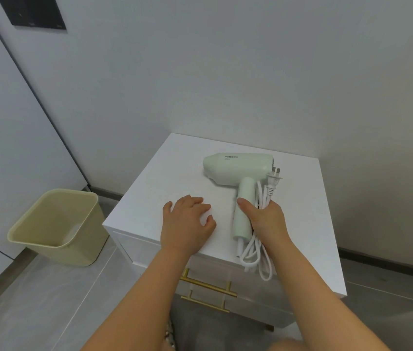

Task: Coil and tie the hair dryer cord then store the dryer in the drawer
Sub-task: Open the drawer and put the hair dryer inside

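Observation:
A pale green hair dryer (235, 171) lies on its side on top of the white cabinet (165, 173), nozzle to the left. My right hand (266, 219) grips its handle together with the bundled white cord (256, 257), whose loops hang past the cabinet's front edge. The plug (274, 181) points up beside the dryer body. My left hand (187, 221) rests on the cabinet top left of the handle, fingers loosely curled and holding nothing. Below the top, the drawer fronts show two gold handles (208, 285); the drawers are closed.
A beige waste bin (56, 224) stands on the grey floor left of the cabinet. A white wall runs behind the cabinet, with a dark panel (36, 13) high on the left.

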